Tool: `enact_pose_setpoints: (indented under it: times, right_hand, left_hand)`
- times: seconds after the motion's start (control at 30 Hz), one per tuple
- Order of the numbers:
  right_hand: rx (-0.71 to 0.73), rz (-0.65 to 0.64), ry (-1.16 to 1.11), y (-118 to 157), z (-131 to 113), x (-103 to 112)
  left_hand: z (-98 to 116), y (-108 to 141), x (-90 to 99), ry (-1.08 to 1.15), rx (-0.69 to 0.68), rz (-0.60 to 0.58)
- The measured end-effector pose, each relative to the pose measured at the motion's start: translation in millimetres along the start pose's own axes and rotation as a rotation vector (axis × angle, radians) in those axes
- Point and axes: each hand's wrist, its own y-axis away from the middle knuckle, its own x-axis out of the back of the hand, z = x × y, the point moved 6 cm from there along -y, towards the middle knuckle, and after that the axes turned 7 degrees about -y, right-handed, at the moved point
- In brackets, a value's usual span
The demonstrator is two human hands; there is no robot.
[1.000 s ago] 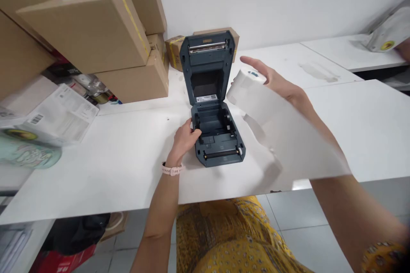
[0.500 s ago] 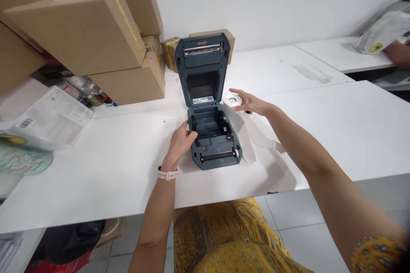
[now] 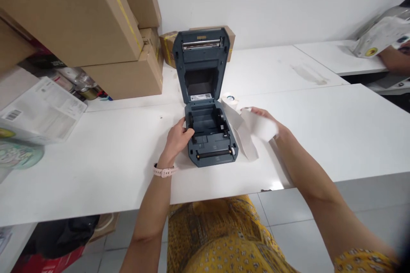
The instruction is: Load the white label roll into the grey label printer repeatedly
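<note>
A dark grey label printer (image 3: 211, 145) stands on the white table with its lid (image 3: 201, 62) raised and its inner bay bare. My left hand (image 3: 178, 137) grips the printer's left side, thumb over the rim. My right hand (image 3: 261, 113) is closed on a white paper strip (image 3: 264, 127), blurred by motion, which partly hides the fingers. Behind the printer's right side sits a roll of white labels (image 3: 229, 101). Another length of white paper (image 3: 245, 140) trails from near the roll along the printer's right edge.
Stacked cardboard boxes (image 3: 105, 21) rise at the back left, beside a white carton (image 3: 45, 108) and a pale green container (image 3: 21, 155). More small boxes (image 3: 168, 45) stand behind the printer. At the far right, another person's arm (image 3: 395, 59) is beside a white plastic-wrapped object (image 3: 381, 36).
My right hand has left the label roll, come nearer and to the right, and lifted a paper strip. My left hand stays on the printer. The view has shifted slightly.
</note>
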Motion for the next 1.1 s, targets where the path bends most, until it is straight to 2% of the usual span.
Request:
enact_pose_setpoints:
  times: [0.07,0.13,0.2,0.27,0.37,0.47,0.6,0.77,0.93,1.1]
  right_hand:
    - [0.144,0.032,-0.097,6.8,-26.3,-1.1]
    - [0.290,0.019,-0.099,18.3,-59.9,-10.6]
    - [0.360,-0.086,0.005,29.5,-90.0,-38.1]
    - [0.371,-0.235,0.194,35.5,-108.8,-79.1]
    - [0.408,-0.413,0.602,30.2,-110.8,-138.8]
    - [0.453,-0.501,0.940,13.5,-90.0,-170.3]
    - [0.529,-0.576,1.136,4.9,-63.9,-175.7]
    - [0.647,-0.589,1.136,21.9,-55.6,-170.6]
    - [0.631,-0.568,1.109,35.3,-49.9,-165.9]
    - [0.626,-0.604,1.151,34.8,-48.4,-165.2]
  left_hand:
    - [0.6,0.4,-0.1,-0.012,0.003,0.002]
    - [1.3,1.0,0.3,-0.029,0.006,0.004]
    - [1.8,1.5,1.0,-0.041,0.002,0.011]
    - [1.5,1.4,1.1,-0.043,-0.003,0.011]
    - [0.0,0.7,0.2,-0.062,-0.003,0.004]
    - [-1.7,0.3,-0.4,-0.063,0.003,0.009]
    - [-1.9,1.0,-1.5,-0.034,0.002,0.002]
    - [0.8,2.6,-0.1,-0.067,0.031,0.015]
    - [3.0,3.7,0.1,-0.082,0.038,0.025]
    - [-1.5,2.8,-2.4,-0.120,0.027,0.052]
